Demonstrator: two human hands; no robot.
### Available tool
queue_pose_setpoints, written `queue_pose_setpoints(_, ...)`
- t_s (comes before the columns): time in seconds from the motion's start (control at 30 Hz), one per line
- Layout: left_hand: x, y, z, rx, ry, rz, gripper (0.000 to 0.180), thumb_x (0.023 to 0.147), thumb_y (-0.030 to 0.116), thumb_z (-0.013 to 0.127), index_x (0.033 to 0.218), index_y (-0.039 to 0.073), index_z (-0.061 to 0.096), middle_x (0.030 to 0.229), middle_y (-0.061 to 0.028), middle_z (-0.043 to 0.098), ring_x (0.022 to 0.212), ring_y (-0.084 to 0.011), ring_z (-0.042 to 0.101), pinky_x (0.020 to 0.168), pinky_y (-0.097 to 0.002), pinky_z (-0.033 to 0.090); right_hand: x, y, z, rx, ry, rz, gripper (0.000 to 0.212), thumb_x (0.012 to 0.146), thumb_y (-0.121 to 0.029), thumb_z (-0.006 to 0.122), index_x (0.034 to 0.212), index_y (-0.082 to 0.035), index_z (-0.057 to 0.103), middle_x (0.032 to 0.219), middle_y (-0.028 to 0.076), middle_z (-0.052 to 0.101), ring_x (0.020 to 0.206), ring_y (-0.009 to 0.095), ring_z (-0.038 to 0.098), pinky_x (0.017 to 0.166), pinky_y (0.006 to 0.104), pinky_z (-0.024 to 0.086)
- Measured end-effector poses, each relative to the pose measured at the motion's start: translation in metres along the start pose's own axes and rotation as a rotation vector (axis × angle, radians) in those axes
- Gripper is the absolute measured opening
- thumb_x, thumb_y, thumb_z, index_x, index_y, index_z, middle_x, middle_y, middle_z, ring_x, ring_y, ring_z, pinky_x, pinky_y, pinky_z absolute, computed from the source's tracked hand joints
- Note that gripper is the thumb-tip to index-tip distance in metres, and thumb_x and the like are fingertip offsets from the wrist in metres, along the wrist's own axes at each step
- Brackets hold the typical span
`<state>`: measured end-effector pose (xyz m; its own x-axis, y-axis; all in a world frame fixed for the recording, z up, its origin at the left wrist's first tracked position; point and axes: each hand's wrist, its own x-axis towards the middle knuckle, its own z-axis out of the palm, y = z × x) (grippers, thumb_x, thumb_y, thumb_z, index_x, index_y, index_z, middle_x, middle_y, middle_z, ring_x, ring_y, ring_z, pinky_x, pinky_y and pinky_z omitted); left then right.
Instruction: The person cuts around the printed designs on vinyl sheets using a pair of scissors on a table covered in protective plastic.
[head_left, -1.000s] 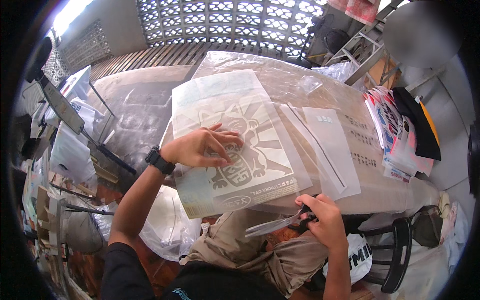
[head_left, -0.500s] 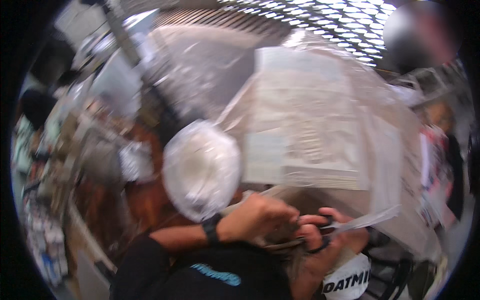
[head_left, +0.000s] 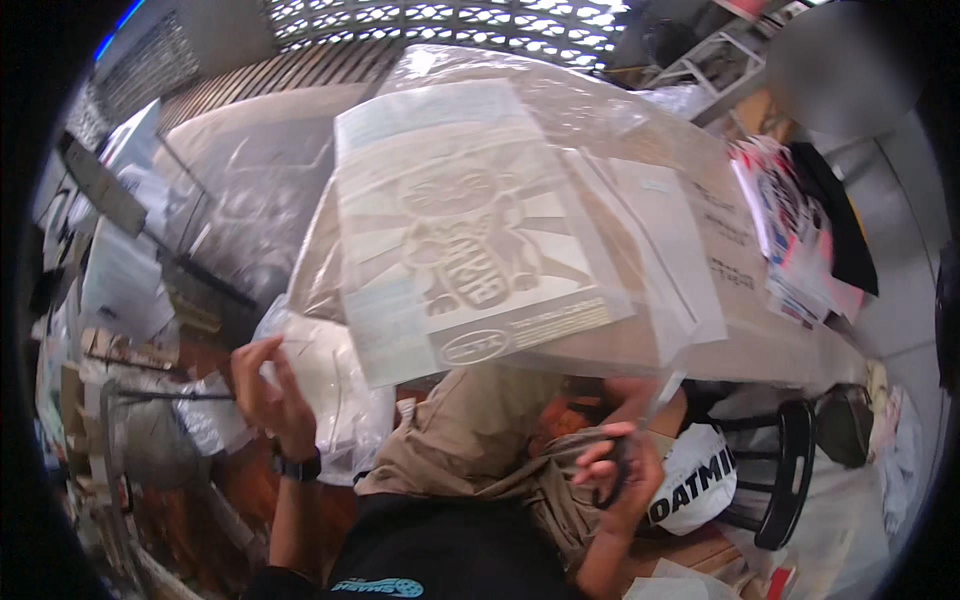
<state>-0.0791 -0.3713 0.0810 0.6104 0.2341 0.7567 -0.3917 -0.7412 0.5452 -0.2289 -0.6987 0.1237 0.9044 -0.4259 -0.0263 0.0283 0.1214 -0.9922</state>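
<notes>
My right hand [head_left: 628,475] grips a pair of scissors [head_left: 616,468] by the dark handles, blades pointing up and away above my lap. My left hand [head_left: 275,395], with a dark watch on its wrist, is raised at the left, fingers apart and apparently holding nothing. Close beside it is a clear plastic bag [head_left: 350,415] with pale contents, partly covered by a large sheet. That pale translucent sheet [head_left: 470,230], printed with a cartoon animal figure, lies on a plastic-wrapped board in front of me. Narrower pale film [head_left: 665,235] lies along its right side.
The wrapped brown board [head_left: 780,320] extends to the right. Folded printed pieces [head_left: 785,230] lie at the far right. A black chair [head_left: 790,475] and a white bag with black lettering [head_left: 690,480] are by my right side. Shelves with clutter [head_left: 110,400] line the left.
My left hand has moved away from my right hand to the left and its fingers have spread. The scissors stay in my right hand. The view has shifted, showing the printed sheet farther left.
</notes>
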Motion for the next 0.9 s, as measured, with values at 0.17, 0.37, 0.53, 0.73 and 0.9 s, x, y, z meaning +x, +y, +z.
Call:
queue_pose_setpoints(0.17,0.066,0.118,0.083,-0.100,-0.753,0.229,0.052,0.093,0.042,0.066,0.132,0.006,0.061,0.140,-0.0237,0.053,0.130,-0.0427,0.048,0.110,-0.0511,0.035,0.001,0.020,0.009,-0.084,-0.242,0.067,0.052,0.085,-0.041,0.082,0.110,0.001,0.065,0.074,0.002,0.064,0.068,0.010,0.063,0.061,0.0244,0.050)
queue_pose_setpoints(0.37,0.095,0.052,0.109,0.067,-1.102,0.466,0.082,0.085,0.060,0.069,0.151,0.018,0.046,0.163,-0.0183,0.028,0.152,-0.0430,0.018,0.122,-0.0565,0.014,-0.017,0.018,0.008,0.088,-0.384,0.361,0.057,0.086,-0.046,0.079,0.114,0.000,0.061,0.078,0.002,0.063,0.071,0.009,0.062,0.067,0.0253,0.052)
queue_pose_setpoints(0.53,0.111,0.046,0.096,-0.023,-1.054,0.490,0.085,0.081,0.063,0.071,0.150,0.019,0.047,0.161,-0.0181,0.032,0.150,-0.0422,0.023,0.122,-0.0558,0.019,-0.009,0.015,0.020,-0.001,-0.539,0.355,0.061,0.088,-0.047,0.076,0.122,-0.001,0.056,0.080,0.003,0.064,0.074,0.011,0.064,0.068,0.0259,0.054)
queue_pose_setpoints(0.73,0.068,0.092,0.104,0.050,-0.948,0.356,0.077,0.086,0.058,0.069,0.149,0.017,0.049,0.161,-0.0210,0.030,0.150,-0.0424,0.024,0.121,-0.0532,0.020,-0.019,-0.002,0.029,-0.029,-0.517,0.340,0.058,0.091,-0.044,0.073,0.122,0.001,0.055,0.080,0.006,0.066,0.077,0.012,0.068,0.068,0.0263,0.054)
queue_pose_setpoints(0.9,0.059,0.089,0.102,0.101,-0.950,0.321,0.072,0.091,0.060,0.061,0.147,0.016,0.052,0.160,-0.0235,0.032,0.150,-0.0430,0.024,0.121,-0.0517,0.019,-0.014,-0.003,0.037,-0.053,-0.466,0.400,0.056,0.091,-0.041,0.073,0.121,0.003,0.055,0.076,0.006,0.065,0.074,0.011,0.068,0.065,0.0257,0.055)
